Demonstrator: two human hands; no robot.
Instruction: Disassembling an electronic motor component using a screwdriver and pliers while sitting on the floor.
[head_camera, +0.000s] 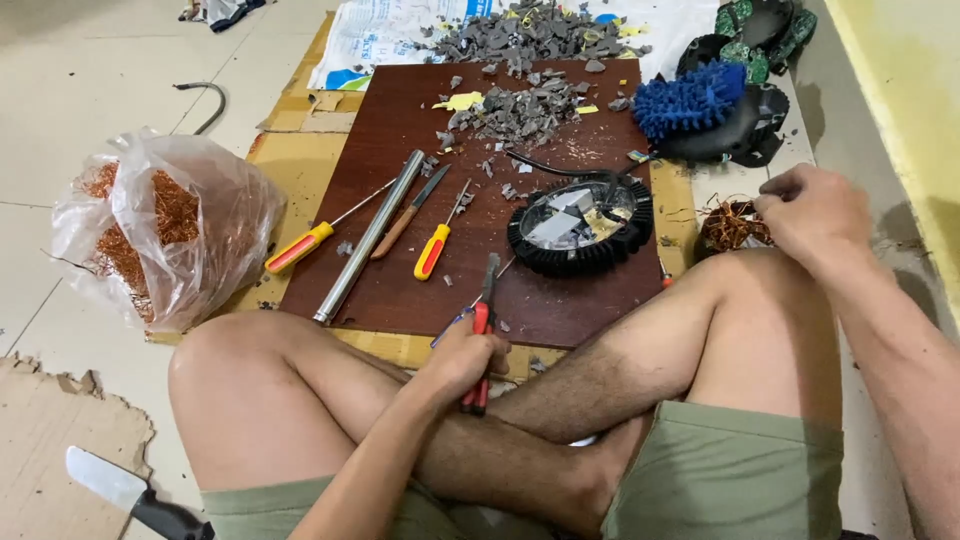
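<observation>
Your left hand (462, 358) is clenched around the red handles of a pair of pliers (483, 330), whose jaws point up onto the near edge of the dark wooden board (400, 150) in front of your crossed legs. Your right hand (812, 208) is closed into a loose fist above your right knee, just beside a coil of copper wire (730, 226) on the floor; whether it grasps anything I cannot tell. Watch the pliers: their handle ends rest right against your bare shin, and a slip could pinch or jab the skin. The grey plastic shards (515, 110) heaped at the far end of the board could cut a bare leg if they scatter. A knife (125, 492) lies by your left thigh (easy to forget when you shift). As for containers, the clear plastic bag (165, 225) on your left holds tangled copper wire, and the round black ribbed housing (578, 228) on the board holds broken pieces. Two yellow-handled screwdrivers (432, 250) and a steel tube (370, 235) lie loose and could roll.
</observation>
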